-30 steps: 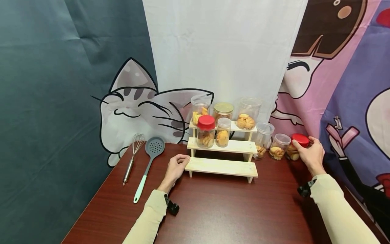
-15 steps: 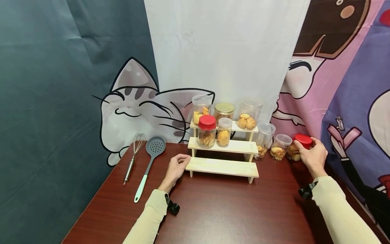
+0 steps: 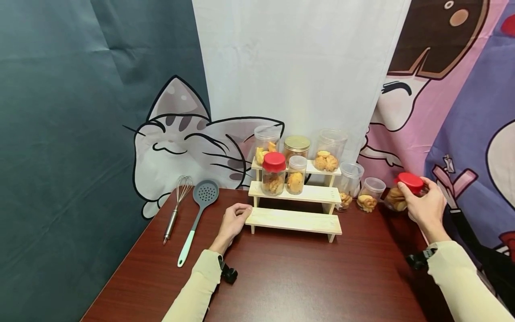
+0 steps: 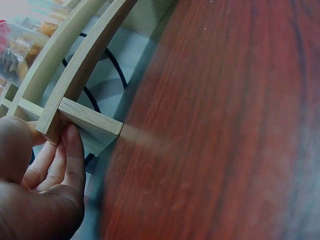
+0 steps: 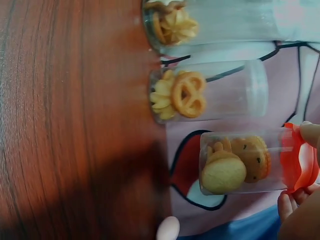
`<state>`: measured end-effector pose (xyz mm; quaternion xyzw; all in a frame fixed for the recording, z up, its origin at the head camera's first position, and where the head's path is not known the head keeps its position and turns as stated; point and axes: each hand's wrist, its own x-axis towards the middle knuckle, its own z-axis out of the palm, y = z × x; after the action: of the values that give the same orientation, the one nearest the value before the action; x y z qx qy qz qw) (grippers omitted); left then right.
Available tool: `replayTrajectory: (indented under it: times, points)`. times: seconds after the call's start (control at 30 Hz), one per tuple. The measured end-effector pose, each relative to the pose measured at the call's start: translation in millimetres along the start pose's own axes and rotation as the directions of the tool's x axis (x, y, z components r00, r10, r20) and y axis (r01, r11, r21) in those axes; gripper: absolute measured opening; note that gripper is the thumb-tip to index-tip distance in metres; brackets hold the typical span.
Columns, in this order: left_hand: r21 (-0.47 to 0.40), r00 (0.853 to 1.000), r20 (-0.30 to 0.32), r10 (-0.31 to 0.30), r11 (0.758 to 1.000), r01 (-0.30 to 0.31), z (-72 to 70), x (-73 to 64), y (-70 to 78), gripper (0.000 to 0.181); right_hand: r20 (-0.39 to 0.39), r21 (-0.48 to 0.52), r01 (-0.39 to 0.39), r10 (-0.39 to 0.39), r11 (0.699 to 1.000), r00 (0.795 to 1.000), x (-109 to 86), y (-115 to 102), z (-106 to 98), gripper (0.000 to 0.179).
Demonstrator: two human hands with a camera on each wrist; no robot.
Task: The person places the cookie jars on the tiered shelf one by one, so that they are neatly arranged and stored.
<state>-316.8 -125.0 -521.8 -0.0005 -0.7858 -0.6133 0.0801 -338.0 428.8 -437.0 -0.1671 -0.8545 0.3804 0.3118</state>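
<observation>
My right hand grips the red lid of a clear cookie jar at the far right. In the right wrist view the jar, with round cookies inside, stands off from the tabletop. Beside it are a small clear jar with a pretzel-shaped cookie and a taller clear jar. With thumb and fingers, my left hand pinches the left end of the lowest step of a three-tier wooden stand. The left wrist view shows fingertips at the step's corner, by its leg.
On the middle step stand a red-lidded jar and a slim clear-lidded jar. Three more jars line the top step, including a gold-lidded one. A whisk and a slotted turner lie left on the brown table.
My right hand has drawn the red-lidded jar upward and to the right, away from the small clear jar. The left hand keeps its hold on the stand.
</observation>
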Motion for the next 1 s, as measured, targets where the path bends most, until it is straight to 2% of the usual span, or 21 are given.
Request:
replayTrajectory:
  times: [0.2, 0.5, 0.6, 0.8, 1.0]
  points:
    - [-0.011, 1.0, -0.002, 0.004, 1.0, -0.004, 1.3, 0.7, -0.1, 0.025, -0.047, 0.018, 0.042, -0.042, 0.999, 0.998, -6.4, -9.8, -16.3, 0.069]
    - [-0.007, 1.0, -0.003, -0.008, 1.0, 0.008, 0.1, 0.2, -0.7, 0.024, -0.077, 0.051, 0.161, -0.157, 0.986, 0.985, -20.1, -36.3, -30.7, 0.068]
    - [-0.009, 1.0, -0.006, -0.002, 1.0, 0.002, -0.3, -0.3, -0.6, 0.025, -0.071, 0.073, 0.181, -0.176, 0.981, 0.982, -24.2, -50.1, -31.0, 0.067]
    - [-0.006, 1.0, -0.006, -0.005, 1.0, 0.005, 0.0, -1.3, -1.4, 0.025, -0.028, 0.19, 0.197, -0.195, 0.962, 0.98, -34.9, -78.5, -24.3, 0.064]
    - [-0.01, 1.0, -0.007, 0.0, 1.0, 0.0, 0.6, -1.4, -0.6, 0.024, -0.022, 0.24, 0.274, -0.277, 0.931, 0.961, -52.7, -103.0, -11.4, 0.063]
